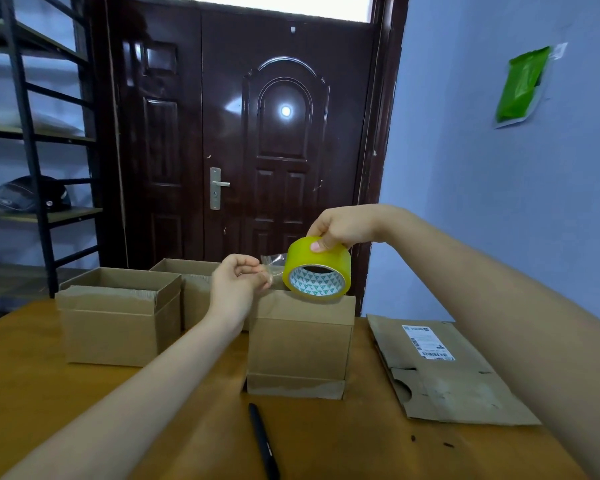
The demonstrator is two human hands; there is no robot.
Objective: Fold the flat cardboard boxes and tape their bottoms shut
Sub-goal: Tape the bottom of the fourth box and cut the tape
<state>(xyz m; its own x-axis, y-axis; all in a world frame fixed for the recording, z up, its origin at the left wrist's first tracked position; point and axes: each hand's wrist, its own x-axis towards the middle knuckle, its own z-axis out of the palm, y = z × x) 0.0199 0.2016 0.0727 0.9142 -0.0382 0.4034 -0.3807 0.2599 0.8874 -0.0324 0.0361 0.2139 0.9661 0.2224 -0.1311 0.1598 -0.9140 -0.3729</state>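
A folded cardboard box (298,348) stands in the middle of the wooden table (32,386), bottom side up. Just above its top edge my right hand (340,228) grips a yellow roll of clear tape (317,270). My left hand (238,280) pinches the free end of the tape (272,263), pulled a short way off the roll to the left. Two more folded boxes stand behind: one at the left (118,323), another behind it (191,289), partly hidden by my left hand.
A flat cardboard box (444,372) with a white label lies at the right of the table. A black pen (264,441) lies near the front edge. Behind the table are a dark door (243,133) and a metal shelf (32,140) at the left.
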